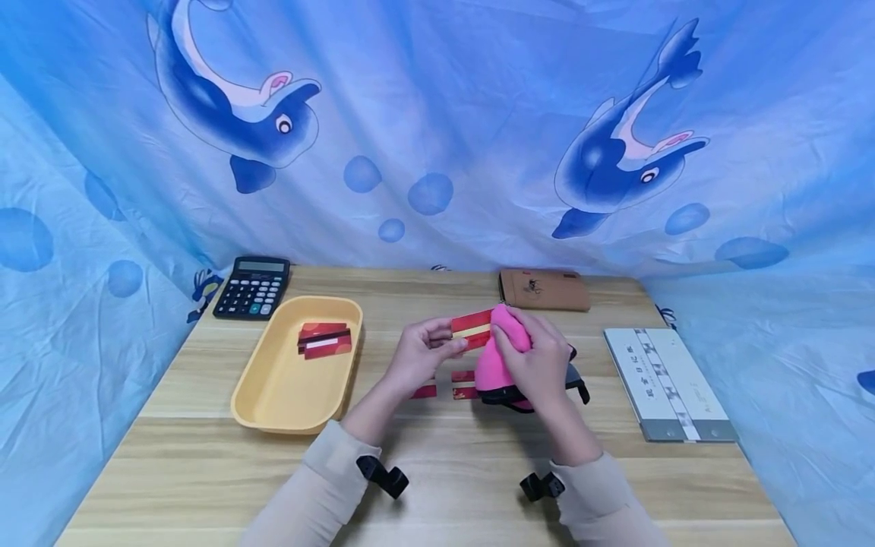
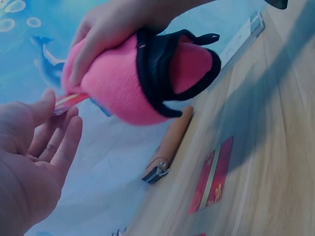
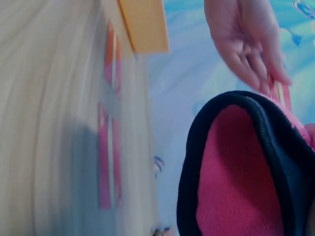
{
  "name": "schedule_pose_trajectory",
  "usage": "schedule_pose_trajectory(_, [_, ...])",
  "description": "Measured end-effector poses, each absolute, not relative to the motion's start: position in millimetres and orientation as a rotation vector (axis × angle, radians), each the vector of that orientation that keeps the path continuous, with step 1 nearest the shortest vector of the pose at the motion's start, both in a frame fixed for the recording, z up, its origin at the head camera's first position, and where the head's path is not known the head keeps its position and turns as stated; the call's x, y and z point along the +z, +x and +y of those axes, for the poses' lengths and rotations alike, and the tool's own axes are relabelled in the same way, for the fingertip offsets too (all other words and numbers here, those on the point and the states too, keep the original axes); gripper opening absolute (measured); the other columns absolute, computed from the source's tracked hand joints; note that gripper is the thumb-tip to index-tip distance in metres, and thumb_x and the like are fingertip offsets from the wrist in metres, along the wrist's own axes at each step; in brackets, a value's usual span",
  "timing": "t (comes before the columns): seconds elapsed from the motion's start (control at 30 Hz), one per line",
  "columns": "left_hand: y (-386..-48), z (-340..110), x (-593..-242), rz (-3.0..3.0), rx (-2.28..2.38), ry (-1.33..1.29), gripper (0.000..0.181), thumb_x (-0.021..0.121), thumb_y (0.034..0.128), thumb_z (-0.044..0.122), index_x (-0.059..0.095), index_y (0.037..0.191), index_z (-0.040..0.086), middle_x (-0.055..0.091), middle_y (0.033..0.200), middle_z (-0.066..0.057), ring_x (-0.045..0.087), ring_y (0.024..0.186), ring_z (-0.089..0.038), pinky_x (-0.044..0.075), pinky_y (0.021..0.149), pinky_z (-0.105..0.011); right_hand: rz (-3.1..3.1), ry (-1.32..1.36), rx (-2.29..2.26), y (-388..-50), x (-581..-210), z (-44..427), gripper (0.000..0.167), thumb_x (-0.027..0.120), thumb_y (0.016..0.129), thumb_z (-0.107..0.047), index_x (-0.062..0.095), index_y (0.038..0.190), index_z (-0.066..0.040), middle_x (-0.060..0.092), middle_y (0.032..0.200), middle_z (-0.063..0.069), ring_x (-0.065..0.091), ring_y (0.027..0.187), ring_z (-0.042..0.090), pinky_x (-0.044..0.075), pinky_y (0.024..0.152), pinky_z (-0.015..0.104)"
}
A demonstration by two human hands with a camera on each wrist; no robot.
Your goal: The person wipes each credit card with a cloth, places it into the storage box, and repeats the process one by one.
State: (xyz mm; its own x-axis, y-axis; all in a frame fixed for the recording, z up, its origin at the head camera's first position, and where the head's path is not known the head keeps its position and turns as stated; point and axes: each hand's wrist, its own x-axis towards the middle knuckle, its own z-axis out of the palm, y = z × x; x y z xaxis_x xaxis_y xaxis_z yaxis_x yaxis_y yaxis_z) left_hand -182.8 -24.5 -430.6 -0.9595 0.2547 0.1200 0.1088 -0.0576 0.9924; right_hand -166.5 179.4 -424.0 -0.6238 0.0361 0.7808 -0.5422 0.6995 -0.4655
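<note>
My left hand [image 1: 418,353] pinches the left end of a red card with a pale stripe [image 1: 472,328] between thumb and fingers. My right hand [image 1: 540,361] grips a bright pink fleece pouch with black edging [image 1: 494,368]; the card's other end meets the pink fabric at my right fingers. In the right wrist view the black-rimmed opening shows a pink lining [image 3: 236,182]. Below the hands, two red cards lie on the table, one [image 1: 465,385] beside the pouch and another [image 1: 425,390] partly hidden by my left wrist.
A yellow tray [image 1: 294,395] holding several red cards stands at the left, with a calculator [image 1: 253,289] behind it. A brown wallet [image 1: 547,290] lies at the back, and a white and grey book [image 1: 670,384] at the right. A blue dolphin-print curtain [image 1: 437,114] surrounds the table.
</note>
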Motion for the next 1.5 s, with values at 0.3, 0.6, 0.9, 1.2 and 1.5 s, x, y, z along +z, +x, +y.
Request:
schedule_pose_trajectory(0.3, [-174.4, -18.2, -431.3, 1.996, 2.207, 0.589, 0.041, 0.053, 0.1054, 0.01, 0.052, 0.143, -0.005, 0.059, 0.138, -0.023, 0.064, 0.118, -0.027, 0.057, 0.094, -0.033, -2.068, 0.522, 0.851, -160.4, -415.5, 143.2, 0.033, 0.082, 0.082, -0.016, 0.077, 0.112, -0.004, 0.074, 0.096, 0.013, 0.07, 0.083, 0.028, 0.055, 0.063, 0.047])
schedule_pose_trajectory(0.6, [-170.0, -19.3, -424.1, 1.988, 2.232, 0.603, 0.036, 0.052, 0.1057, 0.007, 0.056, 0.139, -0.005, 0.065, 0.129, -0.022, 0.066, 0.111, -0.015, 0.056, 0.093, -0.027, -1.984, 0.492, 0.783, -160.0, -413.9, 143.6, 0.031, 0.085, 0.078, -0.014, 0.079, 0.107, -0.004, 0.074, 0.093, 0.013, 0.071, 0.079, 0.03, 0.053, 0.062, 0.045])
schedule_pose_trajectory(0.9, [-168.2, -20.6, -421.4, 2.099, 2.262, 0.465, 0.028, 0.059, 0.1014, 0.002, 0.065, 0.127, -0.005, 0.073, 0.111, -0.019, 0.073, 0.097, -0.023, 0.06, 0.088, -0.03, -1.98, 0.262, 0.796, -168.3, -412.5, 168.2, 0.031, 0.083, 0.08, -0.012, 0.079, 0.11, -0.006, 0.074, 0.094, 0.013, 0.07, 0.08, 0.031, 0.047, 0.057, 0.044])
schedule_pose_trajectory(1.2, [-167.2, -10.4, -418.8, 2.035, 2.251, 0.481, 0.033, 0.05, 0.105, 0.001, 0.06, 0.136, -0.003, 0.072, 0.111, -0.02, 0.071, 0.088, -0.012, 0.061, 0.08, -0.028, -1.95, 0.522, 0.774, -157.0, -417.5, 138.6, 0.034, 0.084, 0.078, -0.015, 0.078, 0.11, -0.005, 0.074, 0.093, 0.012, 0.069, 0.077, 0.029, 0.051, 0.06, 0.045])
schedule_pose_trajectory(1.5, [-168.0, -17.4, -415.5, 2.082, 2.27, 0.484, 0.024, 0.054, 0.1034, 0.001, 0.065, 0.123, -0.007, 0.073, 0.109, -0.021, 0.073, 0.088, -0.024, 0.061, 0.083, -0.031, -1.956, 0.414, 0.76, -160.9, -412.4, 152.4, 0.031, 0.085, 0.079, -0.014, 0.079, 0.108, -0.005, 0.073, 0.093, 0.014, 0.07, 0.08, 0.031, 0.047, 0.057, 0.042])
